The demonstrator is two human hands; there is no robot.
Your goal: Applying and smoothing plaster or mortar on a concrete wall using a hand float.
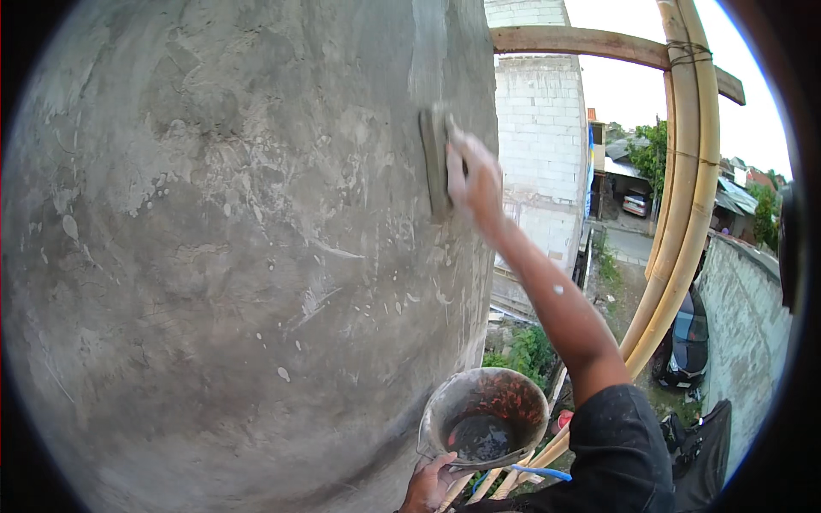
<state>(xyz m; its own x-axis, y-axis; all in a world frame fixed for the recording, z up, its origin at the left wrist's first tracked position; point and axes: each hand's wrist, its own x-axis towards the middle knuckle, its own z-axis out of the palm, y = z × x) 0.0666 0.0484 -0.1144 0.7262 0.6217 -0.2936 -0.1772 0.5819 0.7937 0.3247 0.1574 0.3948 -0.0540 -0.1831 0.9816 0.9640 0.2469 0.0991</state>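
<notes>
My right hand (473, 179), dusted pale, grips a long flat trowel (434, 158) held upright against the grey plastered wall (214, 222), near its right edge. A wet, lighter streak runs above the tool. Low in the view, my left hand (434, 479) is closed on the near rim of a stained grey bucket (453, 393), which has dark wet material in the bottom and reddish marks inside.
Bamboo poles (697, 188) and a wooden plank (573, 39) form scaffolding at the right. Beyond are a white block wall (537, 128), a road with a parked white car (634, 203), greenery, a dark car (688, 338) below and a pale boundary wall (744, 333).
</notes>
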